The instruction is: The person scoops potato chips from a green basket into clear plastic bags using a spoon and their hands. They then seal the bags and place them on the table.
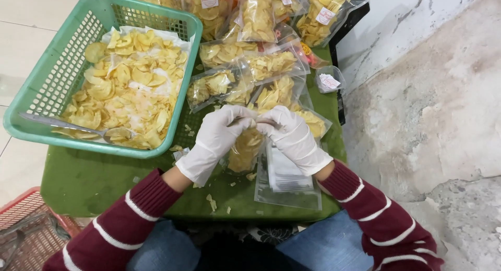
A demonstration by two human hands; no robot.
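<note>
Far left, low corner: red basket (26,219), partly out of view. Above it, green basket (78,140) on a green table (88,182), lined with white paper and heaped with yellow chips (130,88); metal spoon (62,125) lying across the near edge, bowl buried in the chips. Crumbs (211,202) scattered on the table near the front edge. Centre: left hand (216,138), white-gloved, fingers curled and pinching the top of a clear bag (245,148) of chips, meeting the right hand (292,138), also gloved, closed on the same bag top from the other side. Bag held just above the table between both hands, hanging toward the person. Under the right wrist, flat empty bags (287,185) stacked on the table. Behind the hands, filled bags (250,67) crowded up to the far edge. Right of them, small plastic cup (330,79) at the table's edge. Far right: bare concrete floor (433,119).
</note>
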